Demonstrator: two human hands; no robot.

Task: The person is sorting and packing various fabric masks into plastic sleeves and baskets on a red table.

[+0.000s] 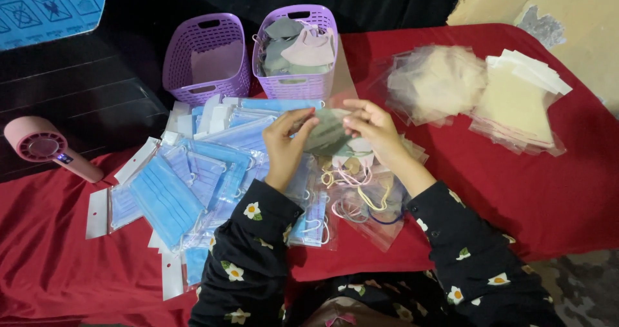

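My left hand point(287, 145) and my right hand point(376, 128) both pinch a grey-green face mask point(327, 134) in a clear plastic sleeve, held just above the red cloth point(516, 192). Under the hands lies a heap of bagged masks with pink, yellow and blue ear loops point(361, 195). To the left spreads a pile of blue pleated masks in clear bags point(187, 185). Both sleeves are black with a flower print.
Two purple baskets stand at the back: the left one point(206, 59) looks hollow, the right one point(298, 51) holds grey and pink masks. Stacks of beige bagged masks point(438, 82) and cream packets point(519, 101) lie at the right. A pink hand-held fan point(45, 148) rests at the left.
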